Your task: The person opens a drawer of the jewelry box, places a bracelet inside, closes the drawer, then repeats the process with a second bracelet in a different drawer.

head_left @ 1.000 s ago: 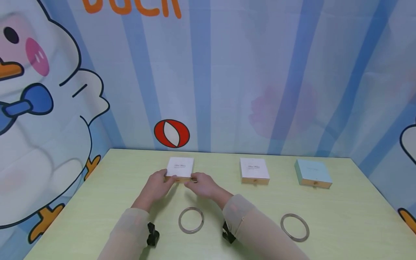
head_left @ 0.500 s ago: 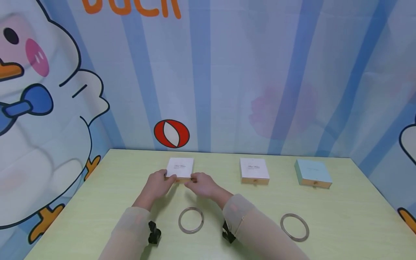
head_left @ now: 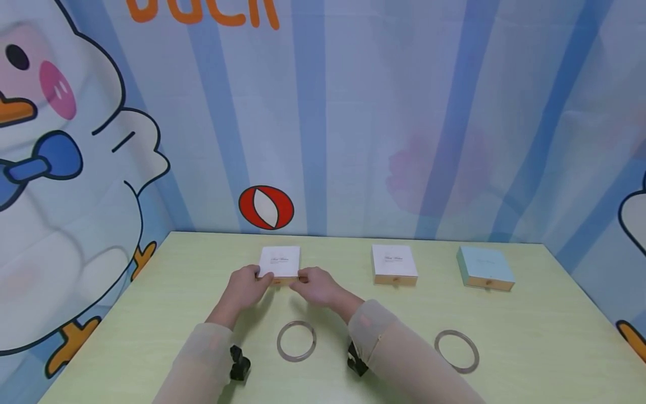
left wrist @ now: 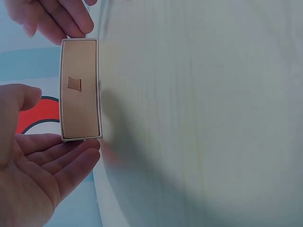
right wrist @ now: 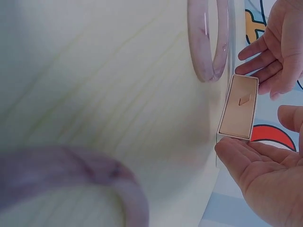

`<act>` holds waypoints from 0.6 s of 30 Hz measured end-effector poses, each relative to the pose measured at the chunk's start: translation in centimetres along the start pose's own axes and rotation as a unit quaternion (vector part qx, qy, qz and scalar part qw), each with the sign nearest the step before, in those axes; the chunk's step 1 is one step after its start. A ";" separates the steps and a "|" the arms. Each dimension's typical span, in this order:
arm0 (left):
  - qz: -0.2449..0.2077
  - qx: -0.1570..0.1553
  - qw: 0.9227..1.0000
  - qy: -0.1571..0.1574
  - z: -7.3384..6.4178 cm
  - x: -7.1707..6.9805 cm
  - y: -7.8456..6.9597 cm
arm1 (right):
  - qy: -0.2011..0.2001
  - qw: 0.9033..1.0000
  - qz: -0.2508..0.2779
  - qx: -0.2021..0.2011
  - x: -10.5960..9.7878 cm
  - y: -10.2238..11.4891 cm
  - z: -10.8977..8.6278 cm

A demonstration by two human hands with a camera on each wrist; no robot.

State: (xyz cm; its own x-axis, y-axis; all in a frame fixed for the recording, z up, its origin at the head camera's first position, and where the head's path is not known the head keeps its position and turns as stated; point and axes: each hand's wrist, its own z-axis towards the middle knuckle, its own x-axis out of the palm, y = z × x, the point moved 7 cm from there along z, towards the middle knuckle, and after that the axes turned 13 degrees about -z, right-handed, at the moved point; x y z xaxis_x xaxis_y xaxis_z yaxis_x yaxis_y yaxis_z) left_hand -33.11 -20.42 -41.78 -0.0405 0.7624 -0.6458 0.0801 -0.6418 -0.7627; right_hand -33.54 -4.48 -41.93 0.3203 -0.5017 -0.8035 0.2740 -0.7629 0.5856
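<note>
A small white box (head_left: 280, 260) with dark lettering stands near the far left of the table, between both hands. Its tan front (left wrist: 79, 111) carries a small tab and sits flush in the white sleeve. My left hand (head_left: 245, 287) touches the box's left side with nearly straight fingers (left wrist: 75, 165), its thumb raised off the box in the left wrist view. Against the right side rest the extended fingers of my right hand (head_left: 318, 287); its thumb likewise stands apart from the box in the right wrist view. A greyish bangle (head_left: 296, 341) lies in front of the hands.
A second white box (head_left: 395, 261) and a pale blue box (head_left: 486, 265) stand along the back to the right. Another bangle (head_left: 456, 352) lies near the right forearm. A printed duck curtain (head_left: 353, 112) hangs behind the pale table (head_left: 202, 255).
The left white box and both hands have shifted very slightly nearer the person. The bangles and the other boxes stay in place.
</note>
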 end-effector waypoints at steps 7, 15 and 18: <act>-0.017 0.007 1.000 -0.012 -0.5 -0.2 -0.6 | -0.008 1.000 -0.012 -0.007 -0.4 -0.1 -0.1; -0.043 -0.007 0.999 -0.020 -0.8 -0.2 -0.6 | -0.013 1.000 -0.016 -0.008 -0.7 -0.2 -0.3; -0.054 -0.013 0.998 -0.022 -0.8 -0.2 -0.4 | -0.016 1.000 -0.019 -0.014 -0.8 -0.4 -0.2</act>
State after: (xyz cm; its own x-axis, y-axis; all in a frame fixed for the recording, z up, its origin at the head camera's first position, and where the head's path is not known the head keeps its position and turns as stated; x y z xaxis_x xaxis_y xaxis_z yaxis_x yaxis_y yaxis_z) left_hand -32.36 -20.26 -41.30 -0.0938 0.8221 -0.5615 0.0978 -0.5537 -0.8270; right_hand -33.69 -3.67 -41.55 0.2799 -0.4865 -0.8276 0.3099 -0.7701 0.5576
